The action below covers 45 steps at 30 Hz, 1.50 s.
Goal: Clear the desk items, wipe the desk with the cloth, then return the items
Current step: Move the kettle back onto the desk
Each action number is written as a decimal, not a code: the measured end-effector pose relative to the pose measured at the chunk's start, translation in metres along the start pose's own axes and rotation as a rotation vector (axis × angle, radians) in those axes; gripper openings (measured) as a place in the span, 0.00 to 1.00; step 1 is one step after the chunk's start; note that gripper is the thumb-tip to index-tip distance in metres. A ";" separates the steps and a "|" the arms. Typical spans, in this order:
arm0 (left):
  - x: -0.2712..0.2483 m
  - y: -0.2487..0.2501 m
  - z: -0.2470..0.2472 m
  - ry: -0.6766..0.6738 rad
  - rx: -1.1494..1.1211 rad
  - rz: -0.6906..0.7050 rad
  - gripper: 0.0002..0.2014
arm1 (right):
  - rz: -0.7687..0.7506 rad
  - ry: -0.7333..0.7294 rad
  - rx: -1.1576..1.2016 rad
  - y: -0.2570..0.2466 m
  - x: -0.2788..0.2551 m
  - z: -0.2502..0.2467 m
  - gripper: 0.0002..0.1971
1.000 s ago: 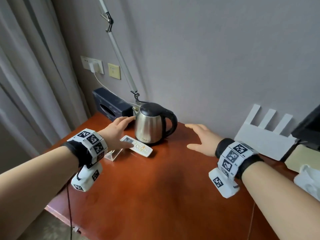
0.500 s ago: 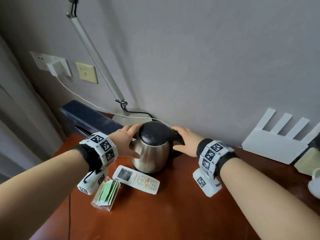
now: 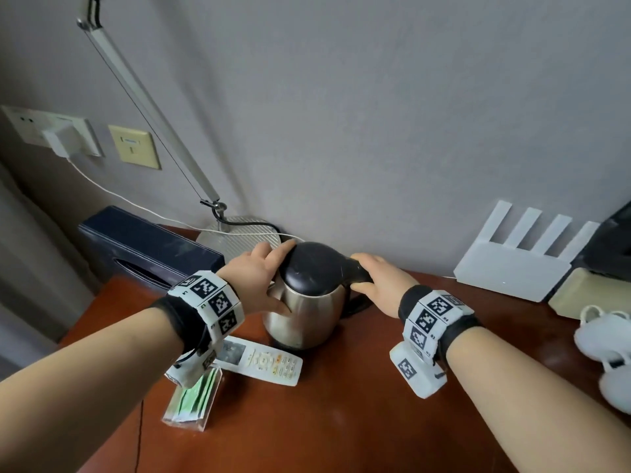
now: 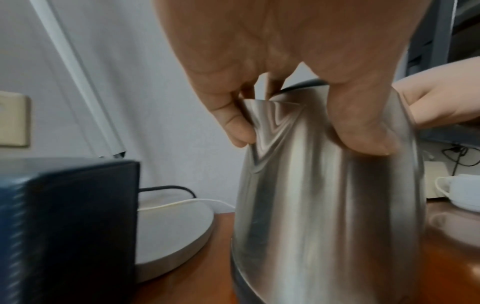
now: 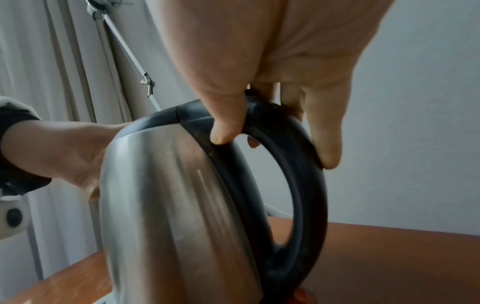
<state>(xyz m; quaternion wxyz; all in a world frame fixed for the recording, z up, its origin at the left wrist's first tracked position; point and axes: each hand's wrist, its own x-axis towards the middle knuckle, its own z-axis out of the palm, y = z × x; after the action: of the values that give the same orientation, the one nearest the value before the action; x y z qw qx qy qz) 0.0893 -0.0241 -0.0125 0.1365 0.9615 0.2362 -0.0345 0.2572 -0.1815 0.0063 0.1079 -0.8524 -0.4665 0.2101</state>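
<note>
A steel kettle (image 3: 302,315) with a black lid and handle stands on the red-brown desk (image 3: 341,421) near the wall. My left hand (image 3: 259,285) grips its spout side, thumb and fingers curled round the steel body (image 4: 324,195). My right hand (image 3: 379,285) is wrapped round the top of the black handle (image 5: 293,164). In front of the kettle lie a white remote (image 3: 263,361) and a clear holder with green leaflets (image 3: 193,397). No cloth shows in any view.
A dark blue tissue box (image 3: 146,247) and a lamp base (image 3: 239,237) with its slanted arm stand behind on the left. A white router (image 3: 512,268) leans on the wall to the right. White cups (image 3: 604,343) sit at the right edge. White cable runs from wall socket.
Both hands reached forward from above the desk and closed on the kettle, the left on its body, the right on its handle. The head moved closer.
</note>
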 end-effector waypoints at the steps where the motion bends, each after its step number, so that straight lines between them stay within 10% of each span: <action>1: 0.001 0.009 -0.002 0.015 -0.004 0.021 0.58 | 0.008 0.012 0.009 0.006 -0.008 -0.004 0.23; 25: 0.071 0.352 0.056 0.009 -0.172 0.231 0.54 | 0.171 0.165 0.060 0.299 -0.186 -0.111 0.20; 45: 0.183 0.402 0.090 -0.091 -0.119 0.106 0.53 | 0.225 0.123 0.168 0.404 -0.105 -0.123 0.21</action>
<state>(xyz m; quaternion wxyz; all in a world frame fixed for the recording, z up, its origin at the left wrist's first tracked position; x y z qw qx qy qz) 0.4374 -0.3100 -0.0235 0.2055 0.9603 0.1801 -0.0569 0.5664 -0.4870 -0.0111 0.1831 -0.8984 -0.3416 0.2066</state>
